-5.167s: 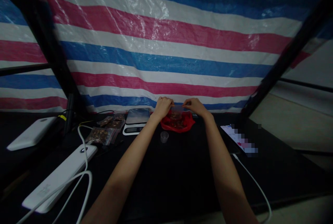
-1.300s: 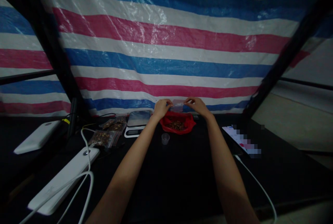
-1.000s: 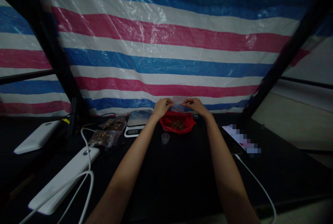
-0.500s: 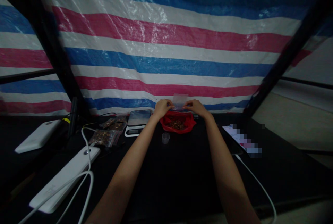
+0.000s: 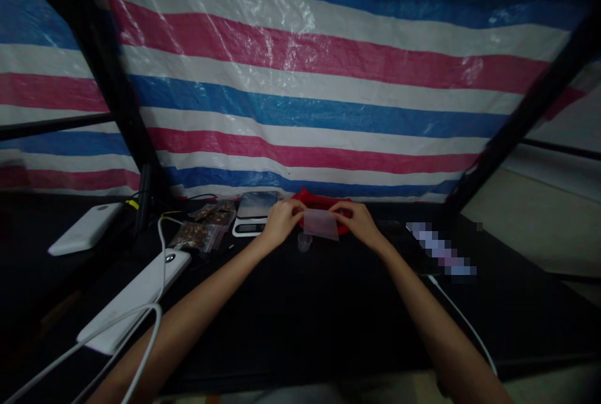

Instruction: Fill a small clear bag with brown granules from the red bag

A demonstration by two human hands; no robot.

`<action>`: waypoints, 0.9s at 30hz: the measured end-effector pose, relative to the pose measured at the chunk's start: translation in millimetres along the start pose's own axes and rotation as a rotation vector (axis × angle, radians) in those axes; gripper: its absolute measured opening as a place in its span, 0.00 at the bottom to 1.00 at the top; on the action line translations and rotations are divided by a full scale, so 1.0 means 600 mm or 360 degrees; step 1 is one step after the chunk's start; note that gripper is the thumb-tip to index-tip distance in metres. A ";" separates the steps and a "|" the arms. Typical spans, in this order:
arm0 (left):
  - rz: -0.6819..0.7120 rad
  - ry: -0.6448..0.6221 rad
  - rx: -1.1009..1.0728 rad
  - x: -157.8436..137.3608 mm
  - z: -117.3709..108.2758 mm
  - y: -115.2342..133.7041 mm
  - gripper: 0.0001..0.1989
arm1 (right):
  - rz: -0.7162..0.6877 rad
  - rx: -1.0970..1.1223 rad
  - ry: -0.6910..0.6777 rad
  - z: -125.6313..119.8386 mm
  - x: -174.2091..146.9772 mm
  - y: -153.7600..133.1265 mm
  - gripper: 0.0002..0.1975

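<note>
A small clear plastic bag (image 5: 321,225) is stretched between my two hands, in front of a red bag (image 5: 323,200) that it partly hides. My left hand (image 5: 285,222) pinches the bag's upper left corner, and my right hand (image 5: 355,219) grips its upper right corner. Nothing shows inside the clear bag. Just below my left hand's fingers stands a small clear plastic cup (image 5: 304,242). Left of that hand lies a white digital scale (image 5: 248,228) with a dark platform. What the red bag holds is mostly hidden now.
Several filled clear bags (image 5: 200,235) of brown pieces lie left of the scale. Two white power banks (image 5: 136,300) with looping cables take up the left side. At right lies a phone (image 5: 441,248) with a white cable. Striped sheeting (image 5: 300,103) hangs behind the black table (image 5: 328,329).
Both hands have brought the clear bag down and closer, from above the red bag to in front of it. The view has shifted slightly.
</note>
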State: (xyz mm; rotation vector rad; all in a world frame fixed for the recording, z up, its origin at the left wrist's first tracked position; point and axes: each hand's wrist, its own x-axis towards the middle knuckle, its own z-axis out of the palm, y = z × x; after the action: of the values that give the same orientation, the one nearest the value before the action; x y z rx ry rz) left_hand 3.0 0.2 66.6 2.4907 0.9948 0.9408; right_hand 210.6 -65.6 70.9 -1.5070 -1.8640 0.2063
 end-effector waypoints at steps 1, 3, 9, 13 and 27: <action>0.0037 0.0002 0.0001 -0.018 -0.003 0.000 0.06 | -0.0018 0.0012 0.0048 0.011 -0.018 -0.007 0.09; 0.0116 -0.0021 0.0011 -0.054 -0.004 -0.002 0.06 | -0.0035 0.0041 0.0067 0.034 -0.050 -0.014 0.09; 0.0292 -0.0138 0.0108 -0.124 0.021 -0.026 0.12 | -0.0097 -0.0091 -0.0191 0.082 -0.088 -0.010 0.08; 0.0334 -0.0108 0.0151 -0.129 0.028 -0.032 0.13 | -0.0191 -0.0105 -0.0156 0.082 -0.091 -0.015 0.08; 0.0253 -0.0166 0.0245 -0.126 0.039 -0.036 0.12 | -0.0191 -0.0293 -0.0177 0.085 -0.096 -0.030 0.09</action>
State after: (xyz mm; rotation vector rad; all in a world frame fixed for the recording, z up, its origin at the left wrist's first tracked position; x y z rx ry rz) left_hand -33.7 -38.0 3.8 2.7502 0.8775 0.7958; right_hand 168.3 -107.3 18.7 -1.5253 -2.1035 0.0643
